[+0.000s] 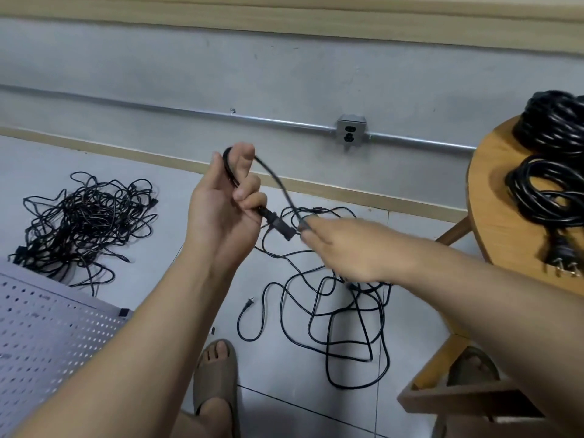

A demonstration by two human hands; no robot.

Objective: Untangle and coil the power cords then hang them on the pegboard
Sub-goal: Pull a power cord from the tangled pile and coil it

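My left hand (226, 200) is raised and grips one end of a black power cord (344, 314); the connector (279, 224) juts out to the right below my fist, and a short loop arcs over my thumb. My right hand (344, 248), blurred, pinches the same cord just right of the connector. The rest of this cord lies in loose loops on the floor below, its plug (249, 302) lying free. A tangled heap of black cords (85, 222) sits on the floor at left. The white pegboard (47, 327) lies flat at lower left.
A round wooden table (499, 222) at right carries two coiled black cords (550, 172) with a plug near its edge. A wall socket (350, 132) sits on a metal conduit. My sandalled foot (216, 374) stands on the floor; a wooden stool (458, 396) is at lower right.
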